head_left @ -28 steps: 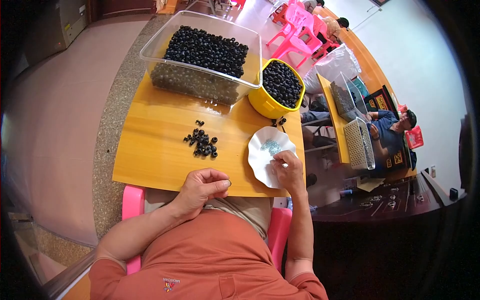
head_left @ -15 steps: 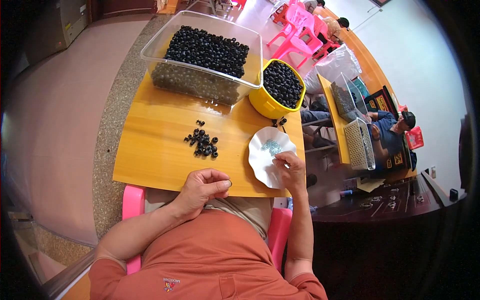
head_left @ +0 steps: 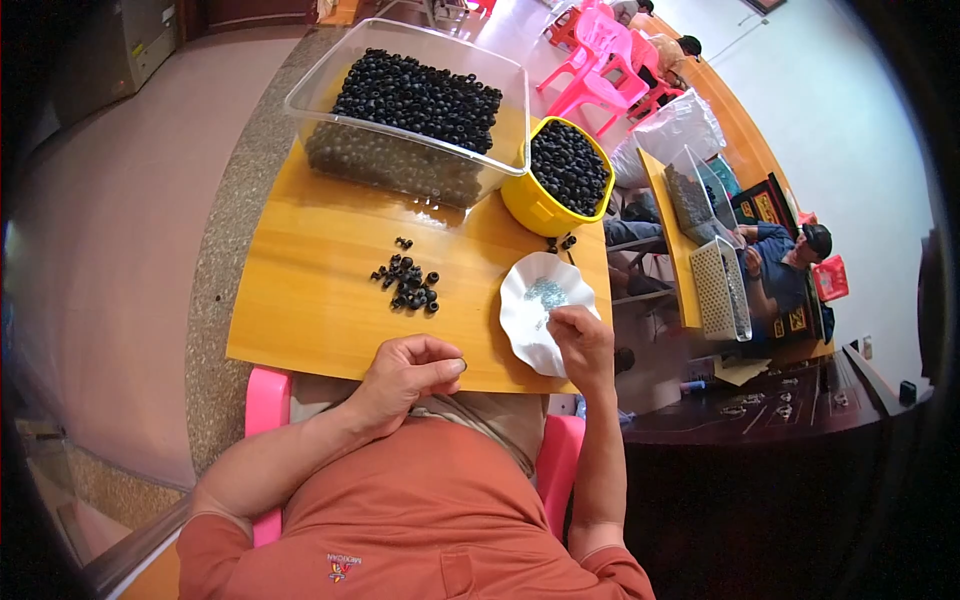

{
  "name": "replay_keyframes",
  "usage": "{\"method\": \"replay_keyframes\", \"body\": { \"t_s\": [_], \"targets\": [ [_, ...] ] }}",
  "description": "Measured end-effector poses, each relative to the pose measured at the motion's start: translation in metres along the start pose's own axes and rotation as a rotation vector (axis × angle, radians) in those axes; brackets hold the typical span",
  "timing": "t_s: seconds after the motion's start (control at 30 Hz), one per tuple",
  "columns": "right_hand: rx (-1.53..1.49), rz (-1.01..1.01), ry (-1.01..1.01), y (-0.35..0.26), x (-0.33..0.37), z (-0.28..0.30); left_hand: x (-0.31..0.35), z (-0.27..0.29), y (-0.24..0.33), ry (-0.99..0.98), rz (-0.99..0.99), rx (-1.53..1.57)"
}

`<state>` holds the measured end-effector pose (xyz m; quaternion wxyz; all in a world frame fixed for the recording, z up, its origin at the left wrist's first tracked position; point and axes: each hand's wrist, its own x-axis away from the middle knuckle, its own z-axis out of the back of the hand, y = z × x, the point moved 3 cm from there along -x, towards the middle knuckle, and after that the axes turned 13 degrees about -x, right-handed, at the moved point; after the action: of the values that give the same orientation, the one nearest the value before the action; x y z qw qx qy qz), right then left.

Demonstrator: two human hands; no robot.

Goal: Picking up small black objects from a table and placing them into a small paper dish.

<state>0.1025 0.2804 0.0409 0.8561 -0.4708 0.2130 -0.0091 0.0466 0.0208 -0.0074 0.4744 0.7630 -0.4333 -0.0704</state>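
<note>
My left hand (head_left: 408,376) is closed in a pinch at the table's near edge. At its fingertips shows the dark edge of a small black ring-like part (head_left: 463,366), mostly covered by thumb and finger. Over the right rim of a white scalloped dish (head_left: 524,335), my right hand (head_left: 583,340) has its fingers pressed together; what they hold, if anything, is too small to make out. Tiny pale-blue clear pieces (head_left: 546,292) lie in a small heap in the dish. Several loose black plastic parts (head_left: 405,281) are scattered on the table left of it.
A clear plastic bin (head_left: 300,105) of black parts stands at the table's back, beside a yellow tub (head_left: 532,207) filled with similar ones. A few black parts (head_left: 567,243) lie behind the dish. At right, another person (head_left: 775,265) sits by a white perforated basket (head_left: 722,300).
My right hand has shifted very slightly over the dish, its fingers drawn closer together. The left hand keeps its pinch. The whole view has moved slightly.
</note>
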Motion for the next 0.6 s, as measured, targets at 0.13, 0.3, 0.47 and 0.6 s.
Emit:
{"method": "replay_keyframes", "body": {
  "t_s": [0.13,0.3,0.47,0.6],
  "targets": [
    [-0.103,-0.095,-0.158,-0.034,0.008,-0.025,0.001,0.0,0.001,-0.029,0.008,-0.002],
    [-0.247,0.052,-0.271,-0.056,0.016,-0.061,0.0,-0.004,0.002,-0.106,-0.034,-0.039],
    [-0.323,-0.005,-0.38,-0.058,0.019,-0.069,0.0,-0.004,0.001,-0.166,-0.01,-0.087],
    [-0.424,-0.068,-0.423,-0.059,0.023,-0.07,0.0,-0.004,-0.001,-0.187,-0.049,-0.1]
  ]
}}
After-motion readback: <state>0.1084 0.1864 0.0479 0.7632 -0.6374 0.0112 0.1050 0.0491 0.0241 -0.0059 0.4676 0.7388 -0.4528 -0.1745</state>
